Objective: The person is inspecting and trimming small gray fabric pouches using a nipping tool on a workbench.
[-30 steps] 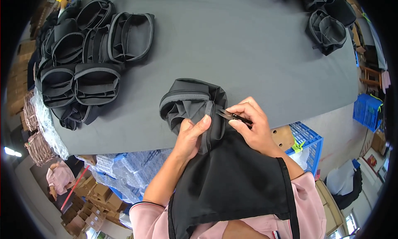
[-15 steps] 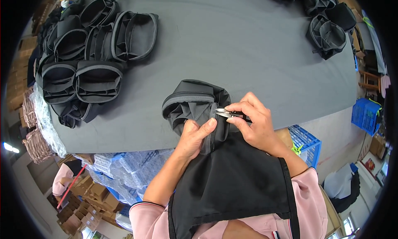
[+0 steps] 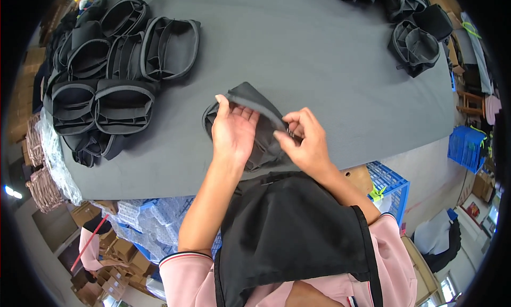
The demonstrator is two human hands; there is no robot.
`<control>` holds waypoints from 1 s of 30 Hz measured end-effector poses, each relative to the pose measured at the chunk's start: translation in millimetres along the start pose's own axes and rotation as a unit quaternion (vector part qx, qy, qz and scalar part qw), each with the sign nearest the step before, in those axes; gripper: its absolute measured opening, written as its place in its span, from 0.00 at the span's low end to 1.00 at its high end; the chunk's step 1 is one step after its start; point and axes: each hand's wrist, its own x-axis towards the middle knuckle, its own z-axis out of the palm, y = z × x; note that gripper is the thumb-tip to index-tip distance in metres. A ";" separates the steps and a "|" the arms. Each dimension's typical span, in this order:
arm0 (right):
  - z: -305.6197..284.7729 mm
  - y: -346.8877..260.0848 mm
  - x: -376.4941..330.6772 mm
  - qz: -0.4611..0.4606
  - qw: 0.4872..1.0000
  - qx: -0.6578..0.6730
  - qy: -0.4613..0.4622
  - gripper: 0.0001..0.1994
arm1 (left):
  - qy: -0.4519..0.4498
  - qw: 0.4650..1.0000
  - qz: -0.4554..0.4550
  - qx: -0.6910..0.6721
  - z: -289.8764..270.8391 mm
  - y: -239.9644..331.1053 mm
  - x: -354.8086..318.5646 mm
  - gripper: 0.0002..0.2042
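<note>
The left hand (image 3: 234, 134), unclenched, palm up, apparently spread the mouth of a rounded dark-grey fabric pouch (image 3: 266, 139); the right hand (image 3: 308, 139) curled at its rim, grip unclear.

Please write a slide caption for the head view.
Left hand and right hand at a dark pouch, more pouches on the grey table.

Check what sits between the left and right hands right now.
Head view: part of the dark fabric pouch, its open inside showing, lies between the left hand and the right hand.
</note>
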 end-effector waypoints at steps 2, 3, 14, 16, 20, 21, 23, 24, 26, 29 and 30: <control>1.7 3.9 13.7 -0.009 1.000 -0.005 0.005 0.14 | -0.054 0.984 0.002 0.170 -16.0 4.0 -1.2 0.19; 2.3 5.3 20.5 -0.017 1.000 -0.011 0.012 0.12 | -0.095 0.937 0.002 0.337 -27.4 5.6 -2.7 0.18; 20.5 23.4 63.4 0.230 0.947 0.134 -0.179 0.11 | -0.111 0.855 -0.003 0.507 -36.0 -6.4 16.3 0.17; 13.2 25.5 46.0 0.173 0.974 0.107 -0.099 0.13 | -0.102 0.860 -0.011 0.500 -38.7 -5.6 17.8 0.16; -12.1 19.5 -10.6 0.095 0.995 0.040 0.000 0.17 | -0.094 0.871 -0.009 0.482 -44.1 -5.4 22.0 0.14; -16.7 15.8 -21.1 0.136 0.988 0.025 -0.062 0.17 | -0.092 0.873 -0.022 0.478 -39.8 -3.5 19.3 0.13; -12.6 28.2 -29.9 0.133 0.986 0.058 -0.085 0.14 | -0.094 0.872 -0.025 0.479 -38.0 -4.9 19.6 0.13; -13.4 30.0 -29.4 0.149 0.981 0.068 -0.107 0.14 | -0.093 0.873 -0.023 0.478 -37.3 -5.1 19.1 0.13; -13.1 31.1 -21.9 0.146 0.980 0.085 -0.107 0.13 | -0.092 0.871 -0.027 0.481 -36.5 -5.0 18.6 0.13; -13.2 35.2 -11.8 0.126 0.981 0.089 -0.120 0.11 | -0.097 0.880 -0.027 0.465 -35.9 -6.9 18.3 0.13; -13.3 36.2 -9.7 0.111 0.982 0.078 -0.131 0.11 | -0.096 0.878 -0.030 0.469 -35.0 -6.7 17.8 0.13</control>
